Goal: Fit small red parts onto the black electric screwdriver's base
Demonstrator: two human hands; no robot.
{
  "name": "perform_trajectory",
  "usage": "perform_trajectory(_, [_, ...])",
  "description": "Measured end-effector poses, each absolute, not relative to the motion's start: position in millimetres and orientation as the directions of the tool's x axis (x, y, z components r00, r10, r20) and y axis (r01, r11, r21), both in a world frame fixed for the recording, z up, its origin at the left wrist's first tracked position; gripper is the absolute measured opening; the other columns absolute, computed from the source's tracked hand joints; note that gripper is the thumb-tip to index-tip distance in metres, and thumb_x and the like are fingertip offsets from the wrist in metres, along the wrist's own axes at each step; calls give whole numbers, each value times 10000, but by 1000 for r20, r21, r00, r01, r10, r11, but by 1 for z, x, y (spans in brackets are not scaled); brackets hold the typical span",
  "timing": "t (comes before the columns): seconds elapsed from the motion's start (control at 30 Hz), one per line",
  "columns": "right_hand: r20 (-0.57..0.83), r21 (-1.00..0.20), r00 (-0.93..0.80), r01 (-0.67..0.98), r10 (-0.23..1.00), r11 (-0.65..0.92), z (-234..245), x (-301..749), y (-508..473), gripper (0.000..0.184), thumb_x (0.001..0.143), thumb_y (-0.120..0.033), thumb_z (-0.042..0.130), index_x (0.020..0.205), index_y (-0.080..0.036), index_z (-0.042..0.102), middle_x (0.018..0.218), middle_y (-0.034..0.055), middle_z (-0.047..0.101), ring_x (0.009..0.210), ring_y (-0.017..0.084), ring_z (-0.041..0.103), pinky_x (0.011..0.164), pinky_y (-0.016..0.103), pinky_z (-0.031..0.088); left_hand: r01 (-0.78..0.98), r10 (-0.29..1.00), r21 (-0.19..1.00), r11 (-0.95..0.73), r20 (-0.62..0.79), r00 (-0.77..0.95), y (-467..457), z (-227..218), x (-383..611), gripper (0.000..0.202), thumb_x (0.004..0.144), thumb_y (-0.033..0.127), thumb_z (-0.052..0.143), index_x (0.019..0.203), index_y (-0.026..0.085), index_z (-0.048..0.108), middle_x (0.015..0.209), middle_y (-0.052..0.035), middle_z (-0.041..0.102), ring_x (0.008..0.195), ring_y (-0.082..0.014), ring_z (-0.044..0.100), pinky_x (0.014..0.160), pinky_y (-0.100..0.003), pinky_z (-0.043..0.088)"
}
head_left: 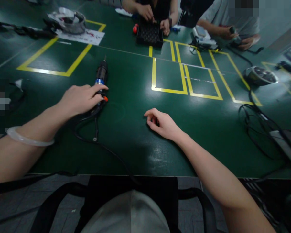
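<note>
My left hand (81,98) is closed around the body of a black corded electric screwdriver (101,73), which lies on the green table (128,119) with its bit pointing away from me. Beside my thumb an orange-red part (105,98) of the tool shows. From its back end a black cord (111,151) loops and runs over the table's near edge. To the right, my right hand (163,123) rests on the tabletop with loosely curled fingers. A gap shows between its thumb and fingers, and nothing is visible in it.
Yellow tape (169,90) outlines rectangles on the table. Opposite, one person handles a black tray (149,35); another holds a dark tool. A round metal container (262,76) and tangled black cables (251,124) lie right. A clear roll (74,24) sits on paper at back left.
</note>
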State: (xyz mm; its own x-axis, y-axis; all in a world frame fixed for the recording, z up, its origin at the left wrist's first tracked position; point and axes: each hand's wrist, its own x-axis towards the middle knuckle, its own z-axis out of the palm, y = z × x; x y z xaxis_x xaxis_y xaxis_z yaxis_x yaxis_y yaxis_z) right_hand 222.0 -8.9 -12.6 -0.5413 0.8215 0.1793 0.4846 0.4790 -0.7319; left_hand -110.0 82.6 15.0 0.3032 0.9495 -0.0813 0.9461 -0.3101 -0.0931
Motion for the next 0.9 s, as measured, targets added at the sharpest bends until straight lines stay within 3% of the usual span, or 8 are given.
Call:
perform_trajectory(0.33, [193,-732,-539,477,820,486,-15,223,-9,243,895,-139,523,1126,-213,517,876,-10,623,720,124,568,710,263,439,866,867,-52,-498,0,498,27,10,-14,524,975,461,354,1443,301,526,1014,-97,713,960,-273,673,928,-405,433])
perform_trajectory(0.57, [222,-698,-519,507,826,506,-13,225,-10,221,879,-171,566,1096,-204,533,983,30,612,769,142,560,710,274,446,840,840,24,-541,43,540,15,9,6,647,951,701,345,1403,296,571,987,-118,721,939,-310,680,913,-441,437])
perform_trajectory(0.8, [181,-551,-557,625,811,553,-11,220,-12,200,847,-160,615,1025,-204,535,996,49,599,872,196,532,775,317,431,835,837,63,-547,57,544,15,7,4,576,1009,585,293,1404,280,579,1019,-120,726,952,-300,678,907,-444,439])
perform_trajectory(0.9, [165,-556,-574,618,802,556,-9,221,-10,131,867,-120,576,964,-200,540,968,45,575,859,186,527,760,303,421,830,833,64,-554,65,550,15,7,4,546,1024,522,281,1414,273,572,1026,-116,723,943,-293,677,902,-441,438])
